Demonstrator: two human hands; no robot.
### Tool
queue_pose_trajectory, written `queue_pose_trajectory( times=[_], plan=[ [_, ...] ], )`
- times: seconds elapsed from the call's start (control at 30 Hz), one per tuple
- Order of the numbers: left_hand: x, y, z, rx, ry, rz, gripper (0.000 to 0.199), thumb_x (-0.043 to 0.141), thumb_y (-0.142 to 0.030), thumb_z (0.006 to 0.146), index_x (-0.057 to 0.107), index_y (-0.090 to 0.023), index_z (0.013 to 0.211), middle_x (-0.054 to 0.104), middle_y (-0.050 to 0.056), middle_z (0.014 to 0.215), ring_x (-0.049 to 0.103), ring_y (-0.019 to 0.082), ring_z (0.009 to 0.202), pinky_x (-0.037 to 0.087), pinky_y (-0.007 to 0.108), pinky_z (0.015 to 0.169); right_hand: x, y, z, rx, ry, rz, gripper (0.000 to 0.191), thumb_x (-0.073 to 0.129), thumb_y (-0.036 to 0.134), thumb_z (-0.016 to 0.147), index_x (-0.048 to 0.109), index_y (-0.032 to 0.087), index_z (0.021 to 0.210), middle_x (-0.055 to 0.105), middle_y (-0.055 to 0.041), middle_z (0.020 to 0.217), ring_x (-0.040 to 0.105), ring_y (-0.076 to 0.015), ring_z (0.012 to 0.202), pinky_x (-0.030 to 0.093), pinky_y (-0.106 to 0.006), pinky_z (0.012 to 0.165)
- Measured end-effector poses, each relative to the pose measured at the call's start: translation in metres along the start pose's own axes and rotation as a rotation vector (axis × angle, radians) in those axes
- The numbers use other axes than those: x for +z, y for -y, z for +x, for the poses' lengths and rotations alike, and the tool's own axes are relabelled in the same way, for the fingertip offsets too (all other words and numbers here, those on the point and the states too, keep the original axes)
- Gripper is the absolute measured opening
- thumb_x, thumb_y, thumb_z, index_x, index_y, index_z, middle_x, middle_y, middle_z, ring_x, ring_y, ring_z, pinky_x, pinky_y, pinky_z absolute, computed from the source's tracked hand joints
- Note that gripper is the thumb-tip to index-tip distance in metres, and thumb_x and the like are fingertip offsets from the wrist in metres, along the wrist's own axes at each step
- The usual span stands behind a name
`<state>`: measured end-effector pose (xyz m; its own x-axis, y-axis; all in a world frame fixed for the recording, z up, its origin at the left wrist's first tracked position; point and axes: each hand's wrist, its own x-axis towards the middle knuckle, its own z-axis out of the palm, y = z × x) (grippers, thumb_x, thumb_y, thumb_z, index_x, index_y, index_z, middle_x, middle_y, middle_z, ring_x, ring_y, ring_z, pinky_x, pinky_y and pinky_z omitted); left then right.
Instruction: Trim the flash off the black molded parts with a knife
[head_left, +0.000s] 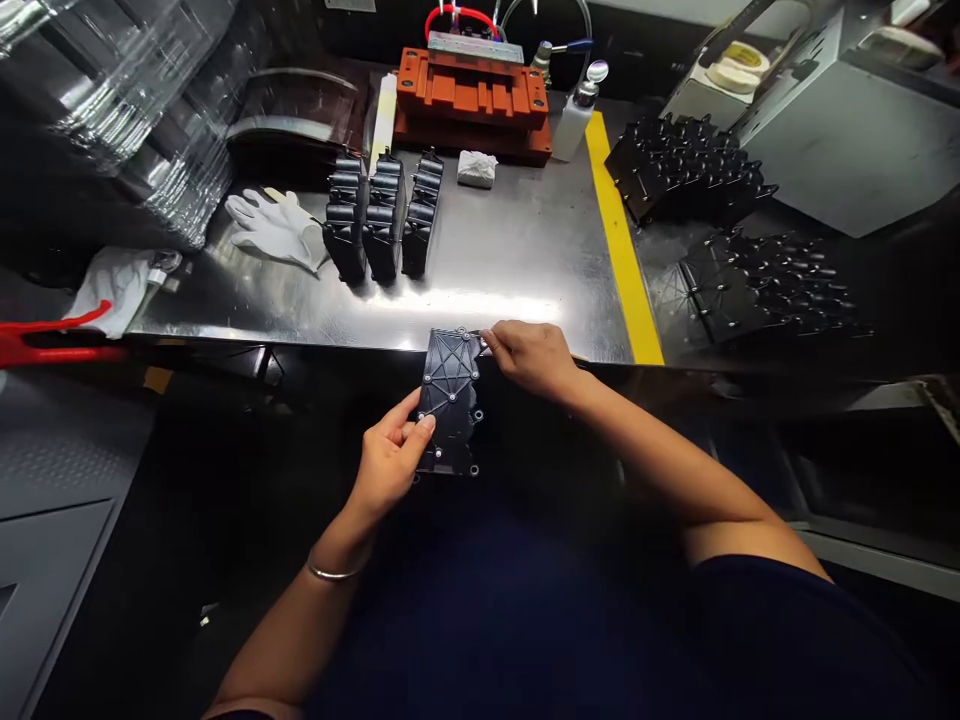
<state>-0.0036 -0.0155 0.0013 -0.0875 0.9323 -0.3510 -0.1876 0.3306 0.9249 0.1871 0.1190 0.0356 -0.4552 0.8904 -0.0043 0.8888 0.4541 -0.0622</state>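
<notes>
Left hand [390, 462] is gripping a black plastic panel [450, 385], right hand [532, 360] pinching its corner; white gloves [274, 230] and black parts [382, 218] are lying on the steel table [510, 240] (yellow tape [619, 230] alongside).

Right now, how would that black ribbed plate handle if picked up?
The black ribbed plastic plate is probably stiff: crossing ribs brace its face, and it shows no sag between the left hand and right hand. It looks fairly light, held with a loose grip. Being flat, it seems unlikely to roll, though it might slide on the steel table.
</notes>
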Motion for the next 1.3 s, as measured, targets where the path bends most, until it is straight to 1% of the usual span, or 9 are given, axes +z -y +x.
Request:
queue_pose_trajectory(
  times=[0.1, 0.37, 0.47, 0.57, 0.7, 0.87, 1.03, 1.13, 1.3],
  plan=[
    [-0.001, -0.002, 0.001, 0.0, -0.009, 0.004, 0.069, 0.074, -0.042, 0.077, 0.059, -0.008, 0.136, 0.047, -0.008, 0.047, 0.037, 0.006, 0.042, 0.029, 0.02, 0.043, 0.0, -0.004, 0.003, -0.021, -0.063, 0.001, 0.044, 0.037, 0.042, 0.102, 0.067, 0.017, 0.081, 0.073, -0.0077, 0.081, 0.057, -0.0157, 0.064, 0.021, -0.03, 0.058],
    [-0.004, -0.005, 0.001, -0.017, 0.002, -0.001, 0.068, 0.075, -0.039, 0.076, 0.06, -0.01, 0.135, 0.048, -0.007, 0.048, 0.04, 0.007, 0.043, 0.031, 0.02, 0.044, -0.002, -0.007, 0.012, -0.105, -0.074, 0.026, 0.049, 0.037, 0.045, 0.101, 0.068, 0.017, 0.075, 0.072, -0.0067, 0.076, 0.057, -0.0151, 0.064, 0.021, -0.03, 0.058],
    [-0.005, -0.005, 0.002, -0.011, 0.001, 0.012, 0.068, 0.075, -0.039, 0.076, 0.06, -0.009, 0.135, 0.048, -0.007, 0.049, 0.04, 0.007, 0.044, 0.032, 0.02, 0.044, -0.001, -0.007, 0.013, -0.075, -0.079, 0.026, 0.05, 0.037, 0.046, 0.101, 0.067, 0.017, 0.073, 0.071, -0.0057, 0.074, 0.056, -0.0145, 0.062, 0.021, -0.03, 0.058],
    [-0.005, -0.006, 0.003, 0.0, -0.006, 0.027, 0.067, 0.075, -0.039, 0.076, 0.061, -0.008, 0.134, 0.048, -0.007, 0.048, 0.037, 0.006, 0.042, 0.029, 0.019, 0.043, 0.001, -0.009, 0.005, -0.036, -0.086, 0.055, 0.05, 0.037, 0.046, 0.1, 0.066, 0.018, 0.071, 0.069, -0.005, 0.071, 0.053, -0.014, 0.06, 0.021, -0.03, 0.058],
    [-0.006, -0.006, 0.004, 0.012, 0.016, 0.041, 0.063, 0.073, -0.039, 0.078, 0.063, -0.009, 0.133, 0.044, -0.008, 0.047, 0.033, 0.005, 0.042, 0.027, 0.019, 0.042, 0.001, -0.011, -0.017, -0.159, -0.05, 0.173, 0.052, 0.035, 0.048, 0.1, 0.063, 0.018, 0.067, 0.065, -0.0035, 0.064, 0.05, -0.0122, 0.057, 0.024, -0.028, 0.057],
    [-0.006, -0.009, 0.003, 0.004, 0.012, 0.046, 0.062, 0.073, -0.036, 0.078, 0.063, -0.009, 0.132, 0.04, -0.009, 0.046, 0.031, 0.005, 0.041, 0.025, 0.019, 0.042, 0.0, -0.012, -0.028, -0.263, -0.014, 0.145, 0.054, 0.035, 0.049, 0.1, 0.065, 0.018, 0.068, 0.066, -0.0044, 0.066, 0.051, -0.0121, 0.057, 0.022, -0.028, 0.055],
    [-0.007, -0.008, 0.003, 0.017, 0.002, 0.06, 0.062, 0.073, -0.036, 0.078, 0.063, -0.009, 0.132, 0.04, -0.009, 0.046, 0.031, 0.005, 0.041, 0.025, 0.019, 0.042, -0.004, -0.011, -0.021, -0.238, -0.045, 0.056, 0.057, 0.034, 0.052, 0.1, 0.066, 0.018, 0.068, 0.065, -0.005, 0.064, 0.051, -0.0128, 0.057, 0.018, -0.029, 0.053],
    [-0.007, -0.006, 0.004, 0.024, 0.004, 0.067, 0.063, 0.072, -0.038, 0.079, 0.061, -0.009, 0.134, 0.042, -0.008, 0.047, 0.033, 0.006, 0.041, 0.026, 0.02, 0.042, -0.003, -0.009, -0.023, -0.237, -0.051, 0.045, 0.058, 0.034, 0.052, 0.1, 0.068, 0.017, 0.069, 0.067, -0.0054, 0.066, 0.052, -0.0127, 0.057, 0.019, -0.029, 0.053],
    [-0.004, -0.005, 0.004, 0.029, -0.003, 0.065, 0.065, 0.07, -0.04, 0.081, 0.059, -0.008, 0.136, 0.041, -0.009, 0.047, 0.031, 0.005, 0.041, 0.025, 0.019, 0.041, 0.002, -0.006, -0.03, -0.171, -0.062, 0.064, 0.057, 0.036, 0.051, 0.1, 0.069, 0.017, 0.069, 0.068, -0.0058, 0.066, 0.052, -0.0125, 0.056, 0.021, -0.028, 0.054]
  ],
)
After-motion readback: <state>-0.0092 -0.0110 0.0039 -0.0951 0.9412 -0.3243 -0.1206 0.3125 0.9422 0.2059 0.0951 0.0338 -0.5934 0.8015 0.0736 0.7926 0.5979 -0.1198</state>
